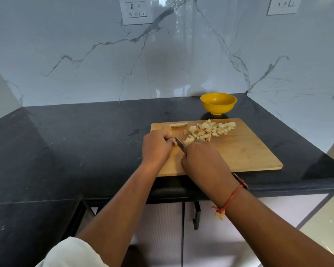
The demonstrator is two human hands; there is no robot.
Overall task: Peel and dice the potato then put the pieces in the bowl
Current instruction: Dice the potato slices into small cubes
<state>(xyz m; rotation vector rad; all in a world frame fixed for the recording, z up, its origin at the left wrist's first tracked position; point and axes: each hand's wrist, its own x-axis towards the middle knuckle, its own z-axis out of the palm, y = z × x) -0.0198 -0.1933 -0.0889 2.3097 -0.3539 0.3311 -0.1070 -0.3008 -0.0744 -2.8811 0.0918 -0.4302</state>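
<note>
A wooden cutting board (pixel 249 151) lies on the black counter. My left hand (pixel 156 146) curls over a small potato piece (pixel 175 143) at the board's left side. My right hand (pixel 202 160) grips a knife (pixel 180 143) whose blade rests right beside that piece. A pile of diced potato (pixel 208 131) sits near the board's far edge. One uncut potato slice (pixel 178 124) lies at the far left corner, with another piece partly hidden behind my left hand. A yellow bowl (pixel 218 103) stands beyond the board near the wall; its inside looks bare.
The black counter (pixel 75 151) stretches to the left and wraps round a corner at the near left. Marble wall panels with two sockets rise behind. The counter's front edge runs just below the board, with cabinet doors underneath.
</note>
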